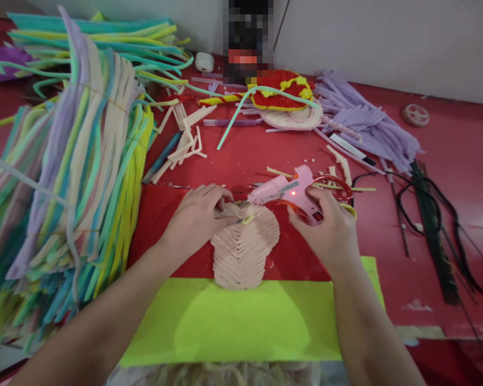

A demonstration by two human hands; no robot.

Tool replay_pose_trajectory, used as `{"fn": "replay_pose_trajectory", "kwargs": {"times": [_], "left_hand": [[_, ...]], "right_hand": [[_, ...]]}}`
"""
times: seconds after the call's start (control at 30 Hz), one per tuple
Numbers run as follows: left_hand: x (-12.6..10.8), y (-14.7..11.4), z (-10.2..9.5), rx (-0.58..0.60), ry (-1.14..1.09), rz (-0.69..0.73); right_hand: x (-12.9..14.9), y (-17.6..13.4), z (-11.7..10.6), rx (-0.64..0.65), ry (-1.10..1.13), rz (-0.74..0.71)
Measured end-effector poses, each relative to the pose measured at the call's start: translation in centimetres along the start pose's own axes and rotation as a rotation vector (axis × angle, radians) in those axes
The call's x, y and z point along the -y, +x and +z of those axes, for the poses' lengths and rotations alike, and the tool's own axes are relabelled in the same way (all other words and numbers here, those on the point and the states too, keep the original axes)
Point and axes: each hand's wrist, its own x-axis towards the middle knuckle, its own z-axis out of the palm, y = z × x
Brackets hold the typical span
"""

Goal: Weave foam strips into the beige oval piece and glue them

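Observation:
A flat beige piece (241, 252) made of pipe cleaners laid in a chevron pattern lies in front of me, its lower end over a lime-green sheet (233, 327). My left hand (199, 214) pinches its upper left edge between thumb and fingers. In my right hand (330, 230) is a pink hot glue gun (285, 187), its red light lit. The gun's nozzle points left, close above the top of the beige piece; whether it touches cannot be made out. A small pale yellow bit (247, 219) shows by my left thumb.
Bundled coloured pipe cleaners (84, 150) pile up at left. Behind are cut beige pieces (187, 134), a red-and-yellow fan-shaped piece (277, 91) and purple pipe cleaners (358, 118). Red-handled scissors (338, 182) sit beyond my right hand. A black cable (451, 214) and dark green stems (430, 230) lie right.

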Motion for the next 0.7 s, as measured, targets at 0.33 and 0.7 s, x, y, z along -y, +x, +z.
{"fn": "replay_pose_trajectory", "kwargs": {"times": [0.33,0.7], "left_hand": [[0.10,0.01,0.04,-0.001,-0.005,0.003],[0.11,-0.02,-0.01,-0.001,-0.006,0.002]], "right_hand": [[-0.17,-0.01,-0.56,0.026,0.004,0.034],[-0.72,0.05,-0.66,0.013,-0.011,0.064]]}}
